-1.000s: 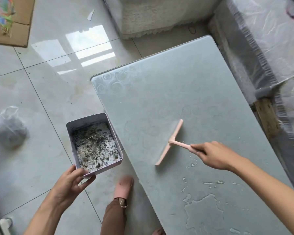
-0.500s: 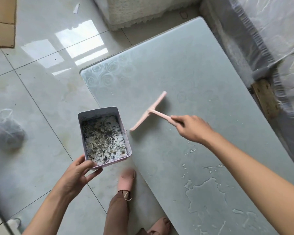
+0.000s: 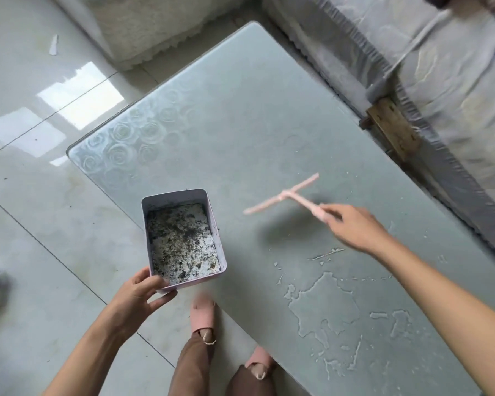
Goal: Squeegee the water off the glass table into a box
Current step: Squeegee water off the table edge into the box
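Here, from the head camera, one person works two hands at one glass table (image 3: 240,110). The left hand (image 3: 135,298) grips the near corner of one box (image 3: 174,193), its floor speckled with dark debris, at the table's edge. The right hand (image 3: 352,227) pinches the handle of one pink squeegee (image 3: 286,195), blurred, between both hands. One broad water patch (image 3: 326,304) lies beside the right forearm. Two pink slippers (image 3: 202,312) stand between the forearms.

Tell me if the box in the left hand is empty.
Not empty: dark specks and whitish residue cover the floor of the box, which the left hand holds upright.
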Available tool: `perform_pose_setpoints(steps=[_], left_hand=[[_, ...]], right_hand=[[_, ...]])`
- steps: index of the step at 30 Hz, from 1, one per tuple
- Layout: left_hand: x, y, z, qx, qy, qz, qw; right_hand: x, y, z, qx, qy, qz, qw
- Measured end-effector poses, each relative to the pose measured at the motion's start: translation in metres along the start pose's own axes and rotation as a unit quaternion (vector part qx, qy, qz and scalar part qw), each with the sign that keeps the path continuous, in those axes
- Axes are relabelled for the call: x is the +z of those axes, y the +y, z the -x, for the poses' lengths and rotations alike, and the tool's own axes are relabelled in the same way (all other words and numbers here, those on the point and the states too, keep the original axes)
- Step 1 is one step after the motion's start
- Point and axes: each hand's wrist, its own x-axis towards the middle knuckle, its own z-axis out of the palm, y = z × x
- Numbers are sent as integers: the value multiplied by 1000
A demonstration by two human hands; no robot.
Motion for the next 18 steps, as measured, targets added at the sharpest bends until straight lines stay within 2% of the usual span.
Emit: perform_pose_setpoints(steps=[4,7,10,13,18], left_hand=[[21,1,-10,3,-6,-23,1000],[33,-1,-15,3,-2,-40,999],[44,-5,-15,-1,-10,-62,998],[59,-8,-16,-10,-24,-90,996],[94,-12,-19,-20,-64,-121,990]], right_hand=[[-21,-9,-73,24,9,-229,973],[-5,-2,-104,83,10,-327,941],[36,23,-85,110,24,-345,932],[83,61,-22,116,40,-297,947],[130,96,87,129,-29,-219,967]])
